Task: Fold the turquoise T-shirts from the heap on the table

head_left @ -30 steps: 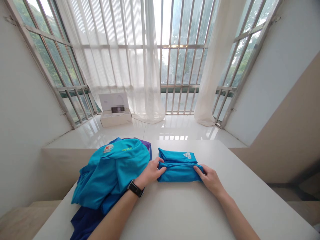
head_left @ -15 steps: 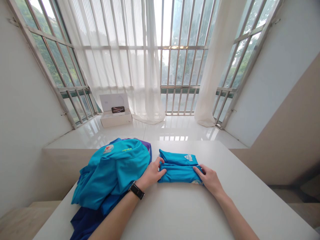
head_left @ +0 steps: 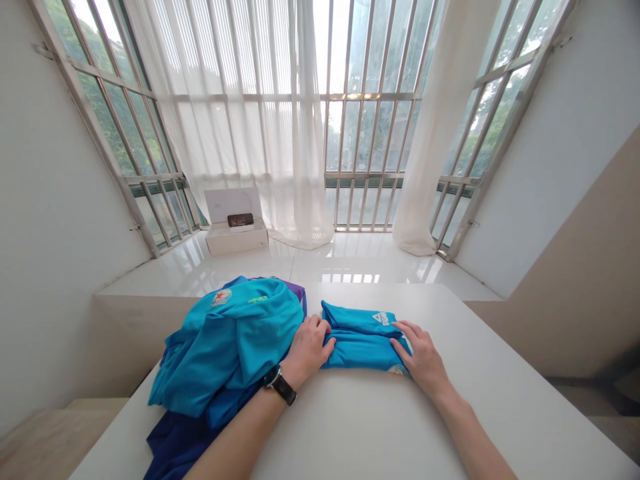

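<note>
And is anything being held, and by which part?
Hold unclear: left hand touches the folded blue garment at its left end, right hand at its right.

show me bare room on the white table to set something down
Bare: the white table between the forearms, nearer than the folded blue garment, and right of the right hand. Crowded: its left side, where the clothes pile lies beside the left hand.

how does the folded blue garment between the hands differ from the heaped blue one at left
The folded blue garment forms a narrow strip, while the heaped blue garment lies loose and rumpled. The folded one looks smaller than the heaped one. The folded one shows a white logo; the heaped one, a round badge and yellow-green marking. Both are bright blue.
</note>
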A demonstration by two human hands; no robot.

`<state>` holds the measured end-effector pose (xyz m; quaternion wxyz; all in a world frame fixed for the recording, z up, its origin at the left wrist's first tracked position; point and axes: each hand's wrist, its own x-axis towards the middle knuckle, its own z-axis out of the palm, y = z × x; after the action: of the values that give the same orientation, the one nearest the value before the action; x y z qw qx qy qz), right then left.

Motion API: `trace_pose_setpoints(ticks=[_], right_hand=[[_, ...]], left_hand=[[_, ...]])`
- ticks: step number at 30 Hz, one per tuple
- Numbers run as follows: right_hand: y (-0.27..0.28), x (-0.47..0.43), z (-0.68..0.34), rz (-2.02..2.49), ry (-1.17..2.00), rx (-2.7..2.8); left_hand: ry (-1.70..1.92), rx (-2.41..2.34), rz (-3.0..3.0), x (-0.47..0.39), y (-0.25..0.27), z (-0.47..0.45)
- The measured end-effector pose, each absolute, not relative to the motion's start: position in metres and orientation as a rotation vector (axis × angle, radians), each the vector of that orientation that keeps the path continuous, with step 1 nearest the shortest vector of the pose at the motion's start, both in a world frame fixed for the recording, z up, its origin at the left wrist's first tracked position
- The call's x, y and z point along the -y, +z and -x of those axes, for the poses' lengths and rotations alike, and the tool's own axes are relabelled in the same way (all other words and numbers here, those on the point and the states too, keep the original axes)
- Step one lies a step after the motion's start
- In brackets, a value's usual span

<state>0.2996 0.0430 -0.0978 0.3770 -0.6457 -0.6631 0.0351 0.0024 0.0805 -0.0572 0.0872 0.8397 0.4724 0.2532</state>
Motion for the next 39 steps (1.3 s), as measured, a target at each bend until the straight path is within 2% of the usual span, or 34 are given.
trace_pose_setpoints(ticks=[6,15,26,39], right_hand=[[-0.099,-0.05,-0.302,1.57,0.317,1.702],[-0.095,-0.047,-0.299,1.554,0.324,1.685],[-0.095,-0.044,-0.302,1.583,0.269,1.651],[-0.098,-0.044,-0.308,1.661,0.27,1.671]], left_hand=[[0.789,-1.193,-2.649,-0.086,-0.06,-0.005],[0.569,-1.061,-2.735,-0.092,-0.07,-0.007],[0.721,-1.096,-2.791,-0.086,-0.062,-0.01],[0.648,-1.133,-2.755,-0.084,-0.054,-0.012]])
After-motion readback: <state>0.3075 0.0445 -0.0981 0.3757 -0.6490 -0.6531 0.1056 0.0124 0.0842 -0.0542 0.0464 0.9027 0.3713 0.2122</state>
